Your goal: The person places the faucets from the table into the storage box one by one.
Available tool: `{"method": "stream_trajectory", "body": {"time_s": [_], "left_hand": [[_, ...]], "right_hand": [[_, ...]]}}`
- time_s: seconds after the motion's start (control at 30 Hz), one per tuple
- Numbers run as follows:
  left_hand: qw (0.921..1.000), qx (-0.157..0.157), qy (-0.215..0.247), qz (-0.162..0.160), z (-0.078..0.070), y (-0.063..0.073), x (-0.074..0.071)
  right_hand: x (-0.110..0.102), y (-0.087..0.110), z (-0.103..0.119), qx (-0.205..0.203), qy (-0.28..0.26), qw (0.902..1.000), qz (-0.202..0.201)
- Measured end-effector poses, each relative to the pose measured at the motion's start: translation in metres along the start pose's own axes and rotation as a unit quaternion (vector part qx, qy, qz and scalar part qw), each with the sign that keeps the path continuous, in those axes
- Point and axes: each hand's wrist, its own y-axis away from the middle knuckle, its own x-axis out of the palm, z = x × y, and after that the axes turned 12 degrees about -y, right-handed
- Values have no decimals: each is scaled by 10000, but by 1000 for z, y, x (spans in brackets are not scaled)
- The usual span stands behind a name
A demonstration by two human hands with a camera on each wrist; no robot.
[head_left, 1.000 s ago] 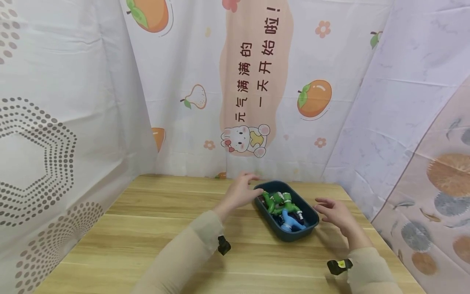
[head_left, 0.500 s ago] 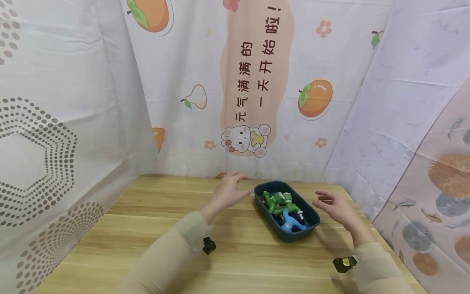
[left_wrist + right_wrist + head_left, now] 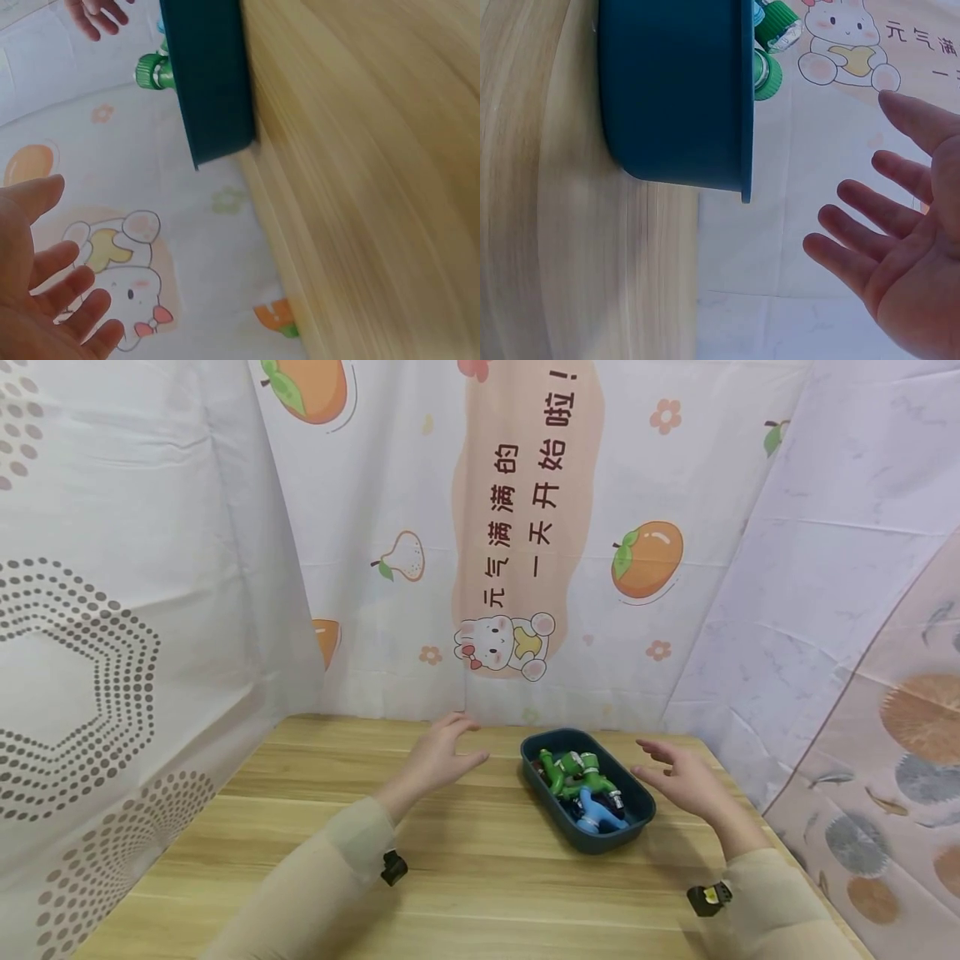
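On the right of the table stands a dark teal plastic bin (image 3: 557, 817), with green plastic fittings (image 3: 597, 783) and a blue branched fitting (image 3: 597, 814) piled inside. The green ones have ridged round ends with silvery bands, and some look tap-like. My left hand (image 3: 435, 762) hovers over the wood left of the bin, fingers spread and holding nothing. By the bin's right rim is my right hand (image 3: 686, 782), its fingers loosely extended and nothing in them. In the right wrist view, a ridged green cap (image 3: 766, 75) sticks out past the bin's rim.
The wooden table (image 3: 480, 893) ends at a white printed curtain (image 3: 390, 635) behind the bin. More cloth hangs at the left and right sides. A small black camera (image 3: 393, 867) sits at the left wrist, another camera (image 3: 708, 899) at the right.
My left hand has moved left, away from the bin's rim. The right hand has shifted slightly and its fingers have spread a little. The bin and its contents stay in place.
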Motion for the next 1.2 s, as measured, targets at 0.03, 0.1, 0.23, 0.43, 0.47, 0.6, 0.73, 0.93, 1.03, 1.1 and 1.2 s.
{"method": "stream_trajectory", "body": {"time_s": [0.03,0.1,0.23,0.43,0.47,0.6,0.73,0.93,1.03,1.1,1.2], "left_hand": [[10000,38,-24,-41,3,2,0],[9998,122,-88,-109,8,5,-1],[9989,290,-263,-264,19,12,-1],[9978,412,-429,-290,32,24,0],[9977,438,-440,-289,34,26,0],[9965,534,-569,-300,43,33,0],[9964,471,-669,-238,50,39,-2],[9963,322,-791,-45,60,47,-4],[9955,384,-865,-1,64,49,-6],[9945,417,-957,35,67,50,-7],[9929,441,-1098,118,72,53,-8]], "right_hand": [[0,0,1,-89,47,9999,20],[2,0,0,-177,152,9997,-4],[3,1,0,-362,406,9985,-14],[5,4,-1,-573,632,9964,-11],[6,4,-1,-608,651,9960,-9],[9,7,-2,-722,749,9946,2],[12,10,0,-694,887,9936,63],[14,14,1,-629,1087,9917,266],[14,15,-1,-601,1129,9913,318],[14,16,-3,-571,1148,9912,342],[14,18,-6,-481,1164,9913,390]]}}
